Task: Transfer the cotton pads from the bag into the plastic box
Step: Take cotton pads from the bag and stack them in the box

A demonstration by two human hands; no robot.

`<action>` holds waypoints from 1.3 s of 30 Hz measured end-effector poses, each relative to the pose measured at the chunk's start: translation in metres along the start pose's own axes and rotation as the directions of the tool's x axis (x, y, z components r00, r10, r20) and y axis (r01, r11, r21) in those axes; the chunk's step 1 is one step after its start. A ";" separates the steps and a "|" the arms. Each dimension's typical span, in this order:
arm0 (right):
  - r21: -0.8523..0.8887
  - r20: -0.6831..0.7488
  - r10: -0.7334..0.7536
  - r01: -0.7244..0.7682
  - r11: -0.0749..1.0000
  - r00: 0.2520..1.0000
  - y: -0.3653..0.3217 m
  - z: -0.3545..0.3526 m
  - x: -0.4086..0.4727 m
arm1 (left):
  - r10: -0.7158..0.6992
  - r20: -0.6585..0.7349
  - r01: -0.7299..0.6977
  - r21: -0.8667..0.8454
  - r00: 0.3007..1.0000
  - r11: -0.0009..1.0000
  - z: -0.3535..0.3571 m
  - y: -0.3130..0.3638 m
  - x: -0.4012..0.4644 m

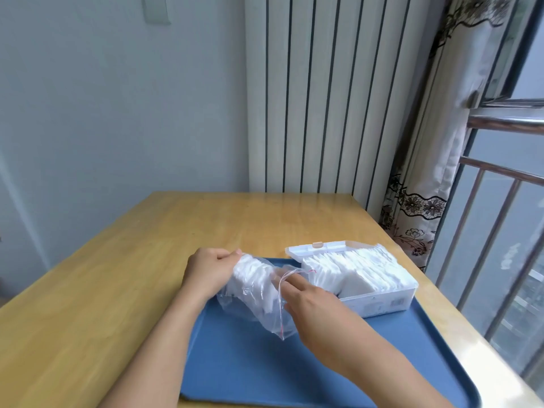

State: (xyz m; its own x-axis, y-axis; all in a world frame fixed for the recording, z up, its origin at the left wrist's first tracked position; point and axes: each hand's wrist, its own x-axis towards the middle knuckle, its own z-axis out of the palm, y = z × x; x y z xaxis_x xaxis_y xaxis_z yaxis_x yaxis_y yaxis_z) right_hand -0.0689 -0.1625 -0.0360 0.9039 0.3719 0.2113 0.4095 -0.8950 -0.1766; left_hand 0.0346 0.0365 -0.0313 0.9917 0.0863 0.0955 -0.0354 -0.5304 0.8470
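Observation:
A clear plastic bag with a red-lined zip top is held above the blue tray. White cotton pads still fill its upper end. My left hand grips the bag's closed end around those pads. My right hand is at the bag's mouth, fingers spread against the plastic; whether it grips anything I cannot tell. To the right stands the open white plastic box, its lid folded back, with rows of cotton pads standing inside.
The tray lies on a wooden table whose right edge runs along a barred window. A white radiator and a patterned curtain stand behind the table.

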 end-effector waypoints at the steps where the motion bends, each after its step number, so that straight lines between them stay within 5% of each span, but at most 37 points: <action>1: -0.010 0.000 -0.001 0.001 1.000 1.000 0.000 0.001 0.000 | 0.013 0.010 -0.012 -0.009 1.000 1.000 0.001 -0.001 0.002; 6: -0.014 -0.118 -0.080 0.079 0.997 0.990 -0.003 -0.003 0.002 | 0.030 0.090 -0.026 -0.041 0.996 0.999 0.003 -0.001 0.003; 12: -0.113 -0.059 -0.083 0.076 0.991 0.995 -0.010 -0.002 0.005 | 0.025 0.142 -0.020 -0.042 0.990 0.999 0.006 -0.002 0.002; 25: -0.193 -0.275 -0.205 0.155 0.969 0.939 -0.009 -0.006 0.004 | 0.073 0.028 -0.073 0.022 0.997 0.997 0.010 0.000 0.000; 29: -0.076 -0.415 -0.158 0.139 0.987 0.896 -0.009 -0.011 0.001 | 0.065 -0.069 -0.064 0.017 0.995 0.998 0.007 -0.002 0.004; 33: 0.179 -0.470 0.051 0.039 0.983 0.881 0.001 -0.028 -0.009 | 0.057 -0.221 -0.044 0.063 0.974 0.997 0.003 -0.005 0.006; 36: 0.431 -0.599 0.278 0.010 0.903 0.751 0.016 -0.045 -0.012 | 0.060 -0.284 -0.030 0.109 0.957 0.994 0.001 -0.008 0.006; 39: 0.598 -0.614 0.342 0.135 0.790 0.712 0.016 -0.053 -0.012 | 0.233 -0.437 -0.230 0.061 0.869 0.971 -0.001 0.004 -0.003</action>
State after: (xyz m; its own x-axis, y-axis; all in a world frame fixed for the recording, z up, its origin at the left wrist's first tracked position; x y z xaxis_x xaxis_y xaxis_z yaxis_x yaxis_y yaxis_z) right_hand -0.0795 -0.1946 0.0096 0.7077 -0.1927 0.6797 0.5195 -0.5101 -0.6855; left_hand 0.0310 0.0350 -0.0273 0.7989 0.3203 0.5090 -0.2545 -0.5868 0.7687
